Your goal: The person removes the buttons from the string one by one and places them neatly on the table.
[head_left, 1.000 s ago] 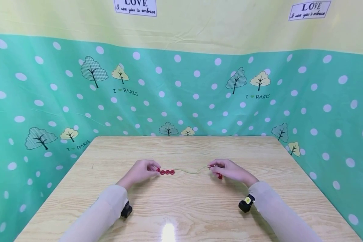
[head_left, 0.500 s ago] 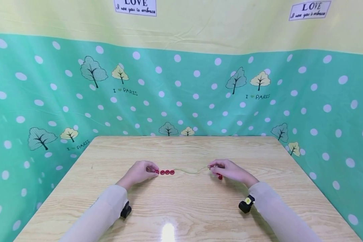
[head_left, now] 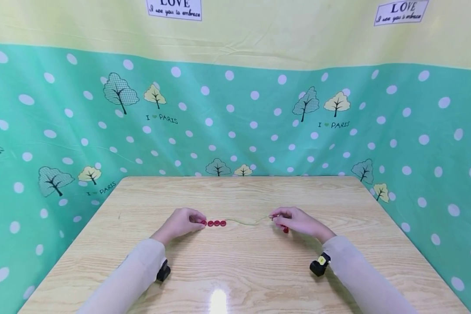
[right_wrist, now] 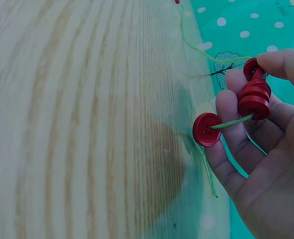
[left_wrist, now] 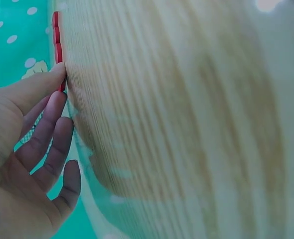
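centre right of the head view, the right hand [head_left: 296,220] grasps red buttons [right_wrist: 254,106] already on green string [right_wrist: 231,123]; centre left, the left hand [head_left: 182,221] pinches a button [left_wrist: 62,86] beside three more [head_left: 217,223], apparently unstrung.

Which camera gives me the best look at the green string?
The right wrist view: the green string shows close up, threaded through red buttons in the right hand. The head view shows only a thin line against the table; in the left wrist view I can't make it out.
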`<control>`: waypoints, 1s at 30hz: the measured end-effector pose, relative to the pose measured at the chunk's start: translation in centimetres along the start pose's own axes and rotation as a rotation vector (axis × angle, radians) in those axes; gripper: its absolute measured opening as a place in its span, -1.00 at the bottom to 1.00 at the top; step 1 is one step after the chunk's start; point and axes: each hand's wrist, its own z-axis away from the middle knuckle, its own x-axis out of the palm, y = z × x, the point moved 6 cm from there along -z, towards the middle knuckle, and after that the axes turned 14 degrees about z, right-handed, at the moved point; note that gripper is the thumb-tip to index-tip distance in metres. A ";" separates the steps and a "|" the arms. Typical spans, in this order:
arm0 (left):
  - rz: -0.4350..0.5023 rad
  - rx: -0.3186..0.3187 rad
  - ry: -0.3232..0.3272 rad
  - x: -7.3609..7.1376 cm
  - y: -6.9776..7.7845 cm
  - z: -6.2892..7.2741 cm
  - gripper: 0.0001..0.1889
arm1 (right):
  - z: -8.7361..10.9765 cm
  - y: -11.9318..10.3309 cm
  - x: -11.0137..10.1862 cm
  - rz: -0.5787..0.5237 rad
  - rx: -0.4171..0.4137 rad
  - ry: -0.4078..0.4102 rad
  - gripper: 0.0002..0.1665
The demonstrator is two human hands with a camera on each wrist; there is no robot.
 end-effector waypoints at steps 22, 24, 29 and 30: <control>-0.039 0.028 0.010 0.3 0.8 -0.1 -0.74 | -0.2 -0.3 0.6 0.002 -0.002 -0.022 -0.59; -0.057 0.042 0.002 0.3 1.0 -0.1 -0.74 | -0.2 -0.4 0.6 0.000 -0.003 -0.025 -0.58; -0.070 0.004 0.001 0.2 1.6 -0.2 -0.71 | -0.2 -1.0 0.7 -0.010 -0.002 -0.037 -0.60; -0.065 -0.005 0.005 0.1 1.7 -0.2 -0.71 | -0.2 -1.1 0.6 -0.006 -0.001 -0.035 -0.60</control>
